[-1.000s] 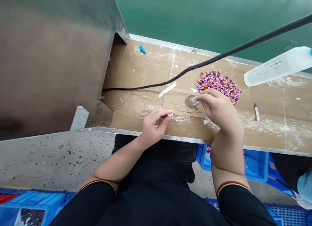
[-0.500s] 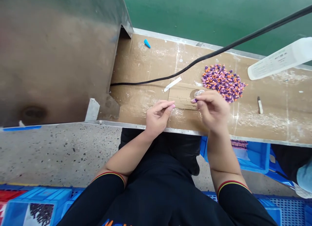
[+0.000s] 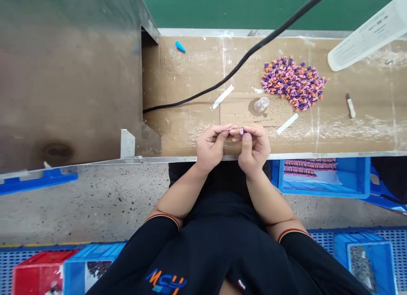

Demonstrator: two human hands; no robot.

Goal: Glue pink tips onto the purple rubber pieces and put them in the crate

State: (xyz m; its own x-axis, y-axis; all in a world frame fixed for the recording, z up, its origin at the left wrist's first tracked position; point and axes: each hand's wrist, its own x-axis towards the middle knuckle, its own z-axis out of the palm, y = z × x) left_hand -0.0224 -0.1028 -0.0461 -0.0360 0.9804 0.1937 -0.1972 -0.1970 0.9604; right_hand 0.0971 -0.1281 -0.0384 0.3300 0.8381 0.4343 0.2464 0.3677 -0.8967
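My left hand (image 3: 210, 147) pinches a tiny pale pink piece (image 3: 229, 128) between thumb and forefinger; its exact kind is too small to make out. Close beside it, my right hand (image 3: 254, 148) grips a small purple-and-pink piece (image 3: 242, 131) at the fingertips. Both hands hover over the front edge of the cardboard-covered bench, fingertips nearly meeting. Beyond them lies a flat cardboard piece (image 3: 235, 110) bearing a small clear cup (image 3: 261, 105) on a damp patch. A heap of small purple, pink and orange pieces (image 3: 294, 82) is spread behind the cup, to the right.
A black cable (image 3: 222, 80) crosses the bench. White strips (image 3: 223, 96), a blue cone-shaped cap (image 3: 180, 46), a small brush-like tool (image 3: 350, 106) and a white bottle (image 3: 365, 36) are around. A metal housing (image 3: 70, 74) stands left; a blue bin (image 3: 352, 176) sits below the bench.
My right hand has come left and down from beside the cup, bringing its purple-and-pink piece up to my left hand. The whole view has shifted and turned slightly.
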